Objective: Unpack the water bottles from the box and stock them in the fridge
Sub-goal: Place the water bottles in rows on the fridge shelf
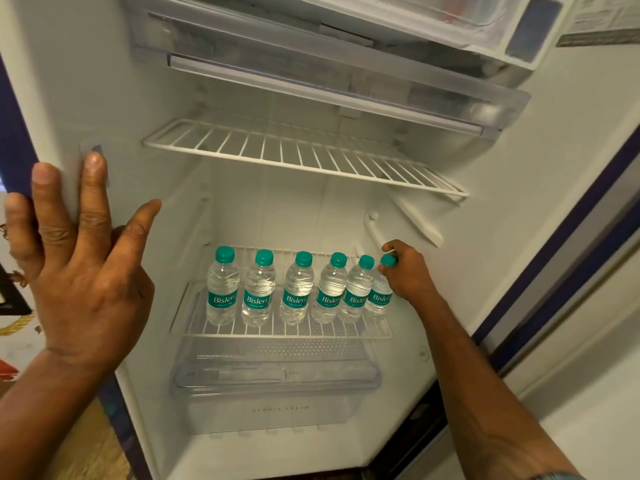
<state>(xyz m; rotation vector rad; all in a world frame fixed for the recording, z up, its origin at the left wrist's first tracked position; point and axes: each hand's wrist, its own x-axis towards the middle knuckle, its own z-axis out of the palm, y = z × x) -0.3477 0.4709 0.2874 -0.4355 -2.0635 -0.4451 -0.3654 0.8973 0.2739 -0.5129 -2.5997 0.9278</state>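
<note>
Right grip (410, 275) pinches the end bottle (379, 296) on the lower wire shelf (277, 329); left grip (79, 271) spread.

soft, even white light fills the fridge (346, 216), brightest on its back wall, with no hard shadows anywhere. a dull glare runs along the clear tray (485, 112) near the top. the water bottles (277, 292) are crisp, with readable labels. my right hand (405, 271), pinching the end bottle (379, 294) by the cap, is sharp too. my left hand (79, 265) looms large up close and looks a little soft. the wide lens bends the fridge edges outward, and the floor (90, 455) at lower left is smeared.
</note>
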